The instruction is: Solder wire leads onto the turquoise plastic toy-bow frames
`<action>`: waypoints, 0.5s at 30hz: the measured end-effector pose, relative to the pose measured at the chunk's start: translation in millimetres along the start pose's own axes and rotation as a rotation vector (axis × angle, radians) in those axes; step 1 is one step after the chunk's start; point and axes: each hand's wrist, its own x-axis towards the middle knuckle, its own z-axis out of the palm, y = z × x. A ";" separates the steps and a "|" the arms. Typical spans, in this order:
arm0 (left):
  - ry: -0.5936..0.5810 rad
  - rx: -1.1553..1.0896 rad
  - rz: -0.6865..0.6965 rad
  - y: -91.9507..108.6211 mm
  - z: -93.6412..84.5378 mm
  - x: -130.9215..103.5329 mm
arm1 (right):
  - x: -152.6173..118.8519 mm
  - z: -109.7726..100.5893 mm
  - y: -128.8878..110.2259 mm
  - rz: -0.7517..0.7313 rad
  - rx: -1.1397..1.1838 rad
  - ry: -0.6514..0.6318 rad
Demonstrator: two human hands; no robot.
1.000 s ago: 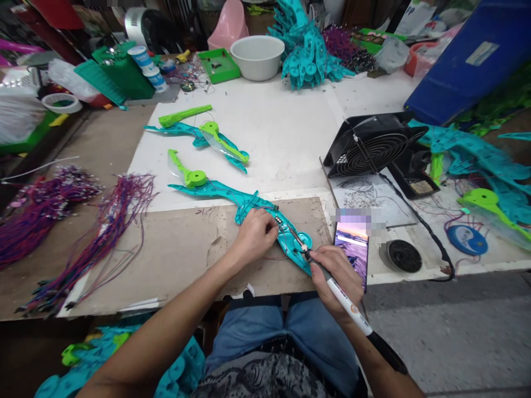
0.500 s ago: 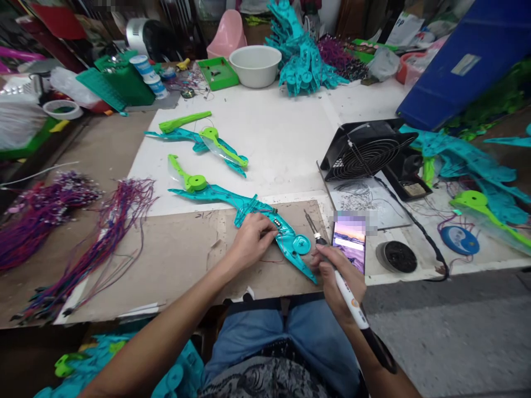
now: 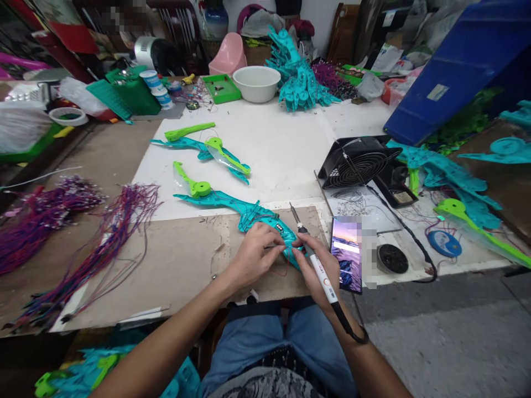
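A turquoise plastic part (image 3: 224, 200) with a green piece (image 3: 202, 189) at its far end lies slantwise on the brown board. My left hand (image 3: 258, 251) is closed in a pinch over it, apparently on a thin wire (image 3: 286, 270) by the small circuit board (image 3: 279, 227). My right hand (image 3: 321, 268) grips a white soldering iron (image 3: 321, 275), its metal tip pointing up and away from me. The thumb and forefinger of that hand come close to my left fingertips, above the turquoise part. Whether they also pinch the wire is too small to tell.
A black fan (image 3: 359, 163) stands behind a phone (image 3: 347, 254) and a round black tin (image 3: 392, 258) on the right. Wire bundles (image 3: 124, 221) lie at left. Further back are another turquoise part (image 3: 182, 142), a white basin (image 3: 257, 84) and a blue bin (image 3: 440, 77).
My right hand has moved left with the soldering iron, and its fingertips now meet near my left hand. My left hand has shifted slightly along the turquoise part. The camera view has tilted up.
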 end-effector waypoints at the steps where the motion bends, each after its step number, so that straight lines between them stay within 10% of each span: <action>1: -0.011 -0.019 -0.018 1.0 -0.6 -0.5 | 0.0 -0.3 -1.4 0.011 0.003 -0.005; 15: -0.037 -0.220 -0.158 2.5 -1.0 -4.8 | -7.4 2.6 -12.0 0.218 0.083 0.033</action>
